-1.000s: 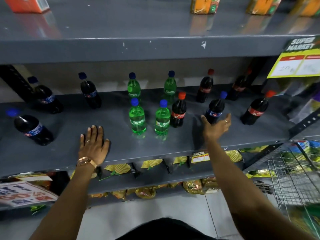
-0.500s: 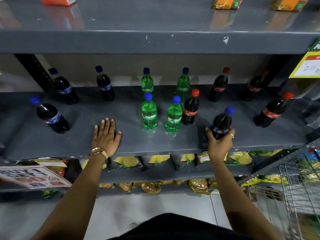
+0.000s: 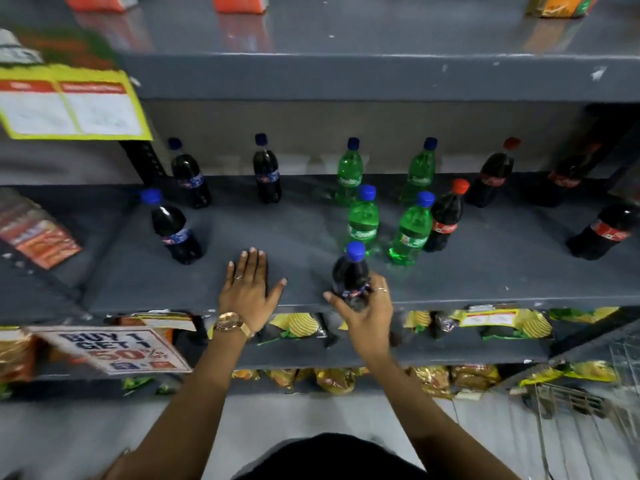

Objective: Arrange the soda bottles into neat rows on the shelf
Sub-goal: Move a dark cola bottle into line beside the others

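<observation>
Here the right hand [image 3: 367, 315] is wrapped around the lower body of a dark cola bottle [image 3: 350, 277] with a blue cap, thumb on its left side and fingers [image 3: 379, 285] curled round its right, a ring showing on one of them. The bottle stands close to upright at the front edge of the grey shelf [image 3: 485, 271], its long axis vertical and the cap tipped a little toward twelve o'clock; whether its base rests on the shelf is hidden by the hand. At nine o'clock from it, just beside, the left hand [image 3: 250, 289] lies flat and palm down on the shelf, fingers straight and pointing to twelve o'clock, thumb spread toward the bottle, holding nothing; a gold watch [image 3: 231, 323] sits on the wrist. At twelve to one o'clock from the held bottle stand two green bottles [image 3: 363, 220], with a red-capped cola bottle [image 3: 445, 220] touching the right-hand one. Another blue-capped cola bottle [image 3: 173, 228] stands well apart at ten o'clock, and more bottles line the back of the shelf.
</observation>
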The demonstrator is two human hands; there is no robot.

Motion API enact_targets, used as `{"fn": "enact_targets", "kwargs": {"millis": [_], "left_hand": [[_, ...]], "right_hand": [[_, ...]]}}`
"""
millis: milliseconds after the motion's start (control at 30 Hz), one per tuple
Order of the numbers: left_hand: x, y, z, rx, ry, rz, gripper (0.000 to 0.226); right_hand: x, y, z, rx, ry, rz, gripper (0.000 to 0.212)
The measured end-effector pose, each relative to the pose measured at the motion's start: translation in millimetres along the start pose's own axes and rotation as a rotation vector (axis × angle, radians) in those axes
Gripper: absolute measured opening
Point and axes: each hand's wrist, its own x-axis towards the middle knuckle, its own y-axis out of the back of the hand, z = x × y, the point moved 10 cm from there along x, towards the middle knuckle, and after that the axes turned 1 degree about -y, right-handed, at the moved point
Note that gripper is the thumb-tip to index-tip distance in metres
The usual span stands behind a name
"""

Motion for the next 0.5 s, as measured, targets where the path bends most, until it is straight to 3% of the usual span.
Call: {"fn": "enact_targets", "kwargs": {"millis": [100, 233, 500], "left_hand": [[0.0, 0.7, -6.9, -0.016, -0.024, 0.003, 0.095], [1.1, 1.0, -11.1, -0.021, -0.066, -0.015, 0.103], [7.4, -3.1, -12.9, -0.04, -0.084, -0.009, 0.108]], "right_hand": [[14.5, -55.6, -11.7, -0.002, 0.007, -0.129, 0.05], [47.7, -104.4, -24.0, -0.016, 0.022, -0.176, 0.045], [81.5, -137.8, -9.5, -0.131, -0.015, -0.188, 0.064]]}}
